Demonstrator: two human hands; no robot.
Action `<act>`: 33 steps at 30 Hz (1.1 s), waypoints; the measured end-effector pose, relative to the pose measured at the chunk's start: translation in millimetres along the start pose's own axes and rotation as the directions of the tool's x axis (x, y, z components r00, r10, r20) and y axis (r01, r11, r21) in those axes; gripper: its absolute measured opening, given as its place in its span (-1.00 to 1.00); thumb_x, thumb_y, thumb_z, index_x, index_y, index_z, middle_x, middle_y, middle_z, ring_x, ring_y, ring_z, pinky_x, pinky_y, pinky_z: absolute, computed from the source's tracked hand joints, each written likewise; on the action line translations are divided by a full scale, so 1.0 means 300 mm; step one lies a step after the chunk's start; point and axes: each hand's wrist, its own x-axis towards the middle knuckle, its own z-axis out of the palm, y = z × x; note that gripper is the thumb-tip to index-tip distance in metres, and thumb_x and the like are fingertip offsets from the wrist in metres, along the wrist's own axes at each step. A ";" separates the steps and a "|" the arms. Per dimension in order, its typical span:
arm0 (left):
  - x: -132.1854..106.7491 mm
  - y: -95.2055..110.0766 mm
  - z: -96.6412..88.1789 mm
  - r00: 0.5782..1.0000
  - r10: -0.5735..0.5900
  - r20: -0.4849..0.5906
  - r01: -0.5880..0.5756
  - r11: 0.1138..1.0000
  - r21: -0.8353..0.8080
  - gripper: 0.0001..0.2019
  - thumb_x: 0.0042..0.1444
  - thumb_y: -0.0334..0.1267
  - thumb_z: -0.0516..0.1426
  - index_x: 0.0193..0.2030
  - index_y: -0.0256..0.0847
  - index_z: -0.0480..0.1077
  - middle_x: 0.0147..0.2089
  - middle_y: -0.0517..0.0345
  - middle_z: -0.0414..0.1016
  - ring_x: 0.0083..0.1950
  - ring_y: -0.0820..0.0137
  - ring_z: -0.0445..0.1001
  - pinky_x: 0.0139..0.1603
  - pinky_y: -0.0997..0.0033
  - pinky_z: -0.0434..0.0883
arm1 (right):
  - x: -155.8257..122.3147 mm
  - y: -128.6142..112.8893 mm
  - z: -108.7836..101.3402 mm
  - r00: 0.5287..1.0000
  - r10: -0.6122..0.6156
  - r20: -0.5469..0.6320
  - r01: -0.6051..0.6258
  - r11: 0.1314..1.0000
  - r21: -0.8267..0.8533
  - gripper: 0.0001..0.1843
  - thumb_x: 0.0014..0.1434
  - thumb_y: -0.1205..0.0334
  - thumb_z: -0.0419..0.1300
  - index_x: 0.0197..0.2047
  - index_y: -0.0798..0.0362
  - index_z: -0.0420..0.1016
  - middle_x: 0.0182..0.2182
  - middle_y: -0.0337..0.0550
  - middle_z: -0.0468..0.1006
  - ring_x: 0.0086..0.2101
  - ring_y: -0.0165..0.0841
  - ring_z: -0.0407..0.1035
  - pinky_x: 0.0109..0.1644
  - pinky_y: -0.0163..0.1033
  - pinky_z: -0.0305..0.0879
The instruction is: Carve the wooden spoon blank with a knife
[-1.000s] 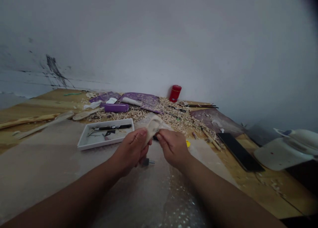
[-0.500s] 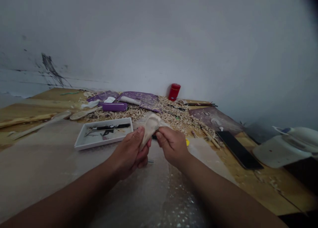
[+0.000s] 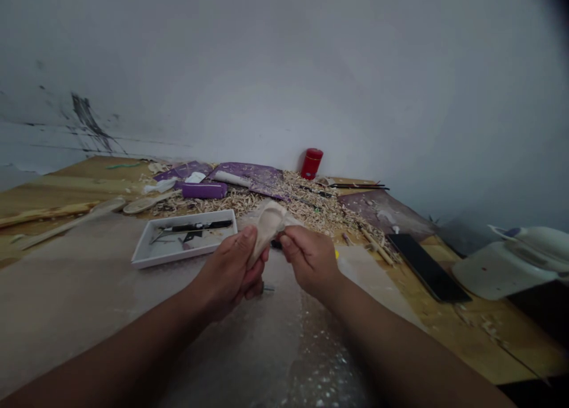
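Observation:
My left hand (image 3: 235, 262) is closed around the narrow end of a pale wooden spoon (image 3: 269, 223), which tilts up to the right with its hollow bowl uppermost. Close against the bowl's right edge, my right hand (image 3: 311, 260) is pinched shut. Whatever its fingertips hold is small, greyish and mostly hidden. A white tray (image 3: 137, 252) lies left of my hands, with a black-handled knife (image 3: 208, 225) and small metal pieces inside. Below my left fingers a short metal piece (image 3: 269, 288) shows, too indistinct to name.
Wood shavings (image 3: 311, 209) cover the back of the table around a purple case (image 3: 204, 190) and a red can (image 3: 311, 163). Carved wooden spoons (image 3: 146, 203) lie at the left. A dark phone (image 3: 427, 267) and a white container (image 3: 511, 265) are at the right.
Both hands stay together at the spoon. The spoon's bowl has turned slightly, and my right fingertips have shifted a little at its edge.

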 end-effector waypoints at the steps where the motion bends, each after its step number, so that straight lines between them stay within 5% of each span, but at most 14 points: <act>1: 0.000 -0.001 -0.001 1.000 0.005 0.001 -0.005 1.000 0.001 -0.60 0.07 0.07 -0.14 -0.52 -0.22 0.19 -0.85 0.43 -0.06 -0.83 0.63 -0.11 -0.79 0.60 0.07 | 0.000 0.001 -0.001 1.000 0.005 -0.014 -0.005 1.000 0.004 -0.75 0.18 0.25 -0.09 -0.50 0.06 0.26 -0.63 -0.31 0.30 -0.59 -0.51 0.19 -0.49 -0.42 0.06; 9: -0.004 0.001 -0.003 1.000 0.001 0.001 -0.001 1.000 0.014 -0.62 0.08 0.05 -0.14 -0.51 -0.22 0.18 -0.85 0.43 -0.04 -0.83 0.64 -0.10 -0.78 0.60 0.08 | -0.001 -0.003 0.005 0.997 -0.042 0.057 0.046 0.997 -0.059 -0.72 0.19 0.24 -0.12 -0.51 0.06 0.24 -0.64 -0.30 0.29 -0.59 -0.51 0.18 -0.49 -0.41 0.06; 16: -0.004 0.002 0.002 1.000 -0.003 0.019 0.003 1.000 -0.004 -0.60 0.09 0.05 -0.15 -0.52 -0.22 0.20 -0.85 0.42 -0.07 -0.84 0.64 -0.12 -0.79 0.61 0.06 | 0.000 0.026 -0.007 0.999 -0.054 -0.005 0.053 0.987 -0.154 -0.76 0.20 0.25 -0.12 -0.43 0.06 0.28 -0.58 -0.26 0.33 -0.54 -0.48 0.21 -0.45 -0.39 0.07; 21: -0.002 0.006 -0.003 1.000 -0.012 0.012 0.012 1.000 -0.003 -0.62 0.09 0.03 -0.13 -0.53 -0.21 0.20 -0.85 0.42 -0.07 -0.84 0.65 -0.12 -0.79 0.61 0.06 | -0.007 0.024 0.000 0.985 -0.154 0.083 0.170 0.959 -0.227 -0.75 0.19 0.26 -0.12 -0.47 0.07 0.27 -0.62 -0.25 0.29 -0.55 -0.46 0.19 -0.42 -0.36 0.07; 26: 0.006 -0.006 -0.016 1.000 0.008 -0.022 -0.006 0.996 0.092 -0.62 0.09 0.03 -0.14 -0.52 -0.21 0.21 -0.84 0.41 -0.05 -0.82 0.62 -0.08 -0.79 0.59 0.07 | -0.003 0.036 -0.007 0.991 -0.133 0.026 0.134 0.933 -0.335 -0.76 0.18 0.27 -0.12 -0.43 0.08 0.29 -0.59 -0.20 0.34 -0.53 -0.43 0.21 -0.43 -0.34 0.06; 33: 0.015 -0.012 -0.021 0.997 0.061 -0.057 -0.049 0.980 0.195 -0.64 0.07 0.04 -0.13 -0.51 -0.20 0.19 -0.82 0.41 -0.03 -0.82 0.61 -0.06 -0.79 0.58 0.08 | -0.003 0.010 0.008 0.981 -0.153 0.120 0.187 0.917 -0.354 -0.72 0.18 0.30 -0.14 -0.48 0.08 0.28 -0.62 -0.23 0.32 -0.56 -0.45 0.19 -0.43 -0.35 0.04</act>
